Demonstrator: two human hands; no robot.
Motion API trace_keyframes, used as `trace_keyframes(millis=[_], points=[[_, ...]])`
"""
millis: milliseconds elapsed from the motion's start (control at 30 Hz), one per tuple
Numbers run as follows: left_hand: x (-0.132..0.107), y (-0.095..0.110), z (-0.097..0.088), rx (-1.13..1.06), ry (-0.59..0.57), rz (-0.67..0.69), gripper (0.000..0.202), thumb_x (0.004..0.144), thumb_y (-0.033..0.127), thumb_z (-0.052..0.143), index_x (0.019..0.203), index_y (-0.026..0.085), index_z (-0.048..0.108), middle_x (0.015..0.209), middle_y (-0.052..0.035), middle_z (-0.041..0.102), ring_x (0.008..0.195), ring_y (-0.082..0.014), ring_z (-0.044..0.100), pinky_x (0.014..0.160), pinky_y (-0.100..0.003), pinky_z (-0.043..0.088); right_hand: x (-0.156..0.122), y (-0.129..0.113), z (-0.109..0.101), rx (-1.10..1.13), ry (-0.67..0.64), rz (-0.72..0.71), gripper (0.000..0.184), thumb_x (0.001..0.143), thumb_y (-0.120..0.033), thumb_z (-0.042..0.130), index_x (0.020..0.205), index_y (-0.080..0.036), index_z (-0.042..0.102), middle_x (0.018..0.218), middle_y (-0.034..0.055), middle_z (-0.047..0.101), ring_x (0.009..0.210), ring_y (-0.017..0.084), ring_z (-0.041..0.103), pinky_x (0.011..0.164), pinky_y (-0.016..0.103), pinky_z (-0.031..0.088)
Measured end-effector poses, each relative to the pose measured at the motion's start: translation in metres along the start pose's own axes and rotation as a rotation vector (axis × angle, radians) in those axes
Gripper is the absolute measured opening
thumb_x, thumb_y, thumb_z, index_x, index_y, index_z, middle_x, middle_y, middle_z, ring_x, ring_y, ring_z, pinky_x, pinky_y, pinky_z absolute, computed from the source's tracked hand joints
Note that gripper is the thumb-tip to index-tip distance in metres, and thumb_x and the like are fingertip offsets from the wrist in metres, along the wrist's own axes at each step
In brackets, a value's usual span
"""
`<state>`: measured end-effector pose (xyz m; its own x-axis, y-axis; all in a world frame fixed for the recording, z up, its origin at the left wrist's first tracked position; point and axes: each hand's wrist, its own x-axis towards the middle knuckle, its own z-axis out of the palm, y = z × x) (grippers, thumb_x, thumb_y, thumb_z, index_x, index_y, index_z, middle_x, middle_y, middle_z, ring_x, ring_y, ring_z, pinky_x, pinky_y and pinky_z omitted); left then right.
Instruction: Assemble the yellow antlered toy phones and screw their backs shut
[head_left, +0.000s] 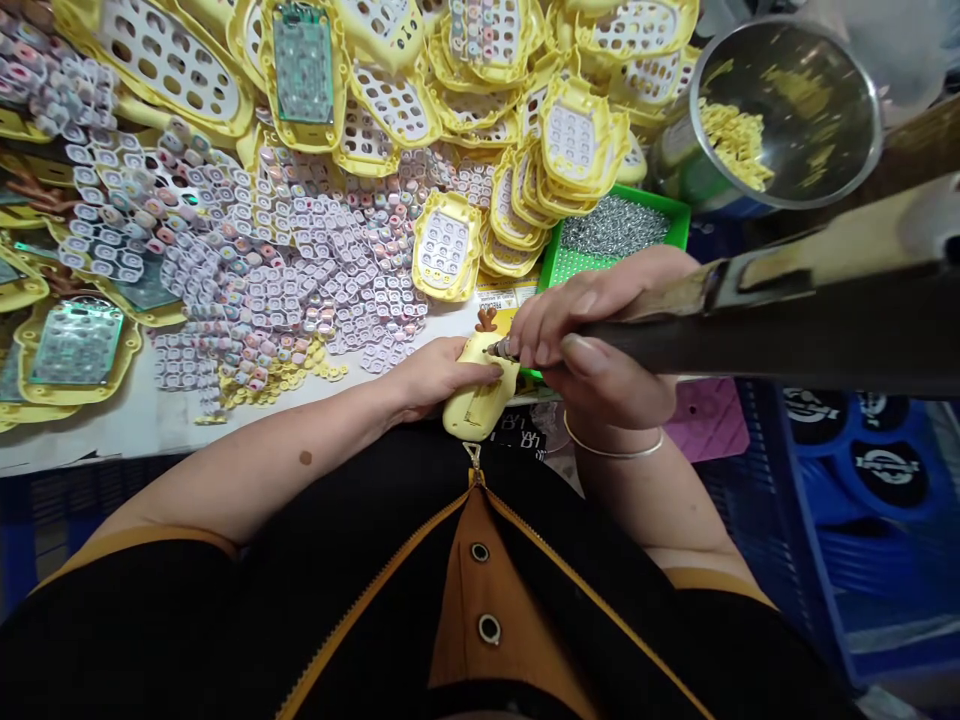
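My left hand [435,378] grips a yellow toy phone [480,395] by its side, thumb across its back. Brown antlers [486,320] stick out from the phone's far end. Wrapped round a long dark power screwdriver [660,340], my right hand [592,340] holds the tool slanting in from the right. The screwdriver's tip meets the phone's back near the antlers. Just behind my right hand stands a green tray [679,215] with many small silver screws [615,230].
Button sheets [300,250] and yellow phone shells [446,245] cover much of the white table [97,440]. A metal bowl [855,150] with yellow pieces stands at the back right. A blue crate [802,540] with blue parts sits at the right.
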<state>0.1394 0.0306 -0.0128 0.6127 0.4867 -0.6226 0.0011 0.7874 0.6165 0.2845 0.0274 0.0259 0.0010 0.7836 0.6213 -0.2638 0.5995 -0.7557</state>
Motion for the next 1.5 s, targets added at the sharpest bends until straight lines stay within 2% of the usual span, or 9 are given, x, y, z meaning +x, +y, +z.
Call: trace_keyframes(millis=[167,333,433,533,700,833,1100,1333,1500], points=[[-0.001,0.002,-0.001,-0.039,-0.024,0.002,0.024,0.063,0.013,0.078,0.082,0.015,0.064,0.077,-0.0011,0.067,0.071,-0.0153,0.062,0.076,-0.031,0.047,0.001,0.011,-0.006,-0.049,-0.089,0.095,0.031,0.07,-0.044,0.08,0.076,-0.031,0.052,0.049,-0.0099,0.057,0.036,0.013,0.051,0.037,0.029,0.048],[-0.003,0.004,-0.001,0.004,-0.028,-0.005,0.026,0.061,0.013,0.079,0.082,0.015,0.063,0.075,0.0002,0.066,0.068,-0.0136,0.06,0.072,-0.029,0.046,-0.002,0.009,-0.003,0.066,-0.16,-0.067,0.024,0.072,-0.024,0.074,0.086,-0.032,0.057,0.054,-0.0104,0.056,0.038,0.012,0.052,0.037,0.027,0.048],[-0.002,0.004,0.0,0.041,-0.018,-0.007,0.024,0.063,0.014,0.079,0.083,0.014,0.065,0.074,-0.0009,0.067,0.066,-0.0135,0.061,0.071,-0.029,0.046,-0.005,-0.004,0.0,0.017,-0.093,-0.043,0.02,0.074,-0.023,0.072,0.087,-0.031,0.059,0.053,-0.0095,0.055,0.038,0.013,0.052,0.036,0.027,0.047],[-0.003,0.004,0.0,0.005,-0.015,-0.012,0.027,0.066,0.016,0.078,0.09,0.012,0.067,0.081,-0.0052,0.071,0.071,-0.0162,0.065,0.074,-0.031,0.05,-0.004,-0.021,-0.005,-0.085,0.025,-0.043,0.017,0.076,-0.036,0.072,0.089,-0.033,0.061,0.048,-0.0098,0.05,0.033,0.013,0.046,0.033,0.029,0.043],[-0.01,0.007,-0.004,-0.118,-0.097,-0.017,0.045,0.065,0.027,0.084,0.106,0.015,0.068,0.097,-0.009,0.075,0.082,-0.022,0.07,0.077,-0.037,0.056,0.001,-0.024,-0.041,-0.299,0.331,-0.151,0.023,0.072,-0.044,0.075,0.09,-0.04,0.062,0.045,-0.0098,0.043,0.032,0.014,0.039,0.036,0.032,0.039],[-0.014,0.006,-0.008,-0.053,-0.193,-0.08,0.057,0.06,0.024,0.09,0.112,0.018,0.065,0.1,-0.0079,0.075,0.085,-0.0207,0.07,0.079,-0.034,0.056,-0.004,-0.005,-0.069,-0.369,0.449,-0.15,0.023,0.07,-0.045,0.075,0.088,-0.038,0.065,0.052,-0.0074,0.043,0.035,0.013,0.038,0.037,0.032,0.034],[-0.006,0.004,-0.009,-0.159,-0.014,-0.029,0.067,0.073,0.035,0.085,0.131,0.031,0.052,0.118,-0.0064,0.071,0.099,-0.0241,0.072,0.086,-0.041,0.059,-0.01,0.014,-0.08,-0.392,0.457,-0.07,0.024,0.071,-0.048,0.073,0.09,-0.036,0.064,0.05,-0.0076,0.048,0.036,0.015,0.043,0.038,0.033,0.037],[-0.001,0.006,-0.005,-0.223,0.001,-0.011,0.062,0.078,0.036,0.081,0.131,0.031,0.05,0.119,-0.0068,0.071,0.1,-0.0254,0.071,0.082,-0.042,0.06,-0.01,0.016,-0.08,-0.343,0.455,-0.054,0.023,0.069,-0.043,0.077,0.085,-0.03,0.066,0.052,-0.0088,0.047,0.035,0.011,0.044,0.035,0.027,0.039],[0.0,0.004,-0.005,-0.227,0.005,-0.003,0.063,0.08,0.034,0.08,0.133,0.031,0.047,0.118,-0.0074,0.071,0.103,-0.0253,0.071,0.091,-0.045,0.058,-0.012,0.017,-0.081,-0.35,0.465,-0.045,0.023,0.07,-0.042,0.078,0.087,-0.031,0.067,0.056,-0.0082,0.048,0.038,0.011,0.046,0.037,0.027,0.041]])
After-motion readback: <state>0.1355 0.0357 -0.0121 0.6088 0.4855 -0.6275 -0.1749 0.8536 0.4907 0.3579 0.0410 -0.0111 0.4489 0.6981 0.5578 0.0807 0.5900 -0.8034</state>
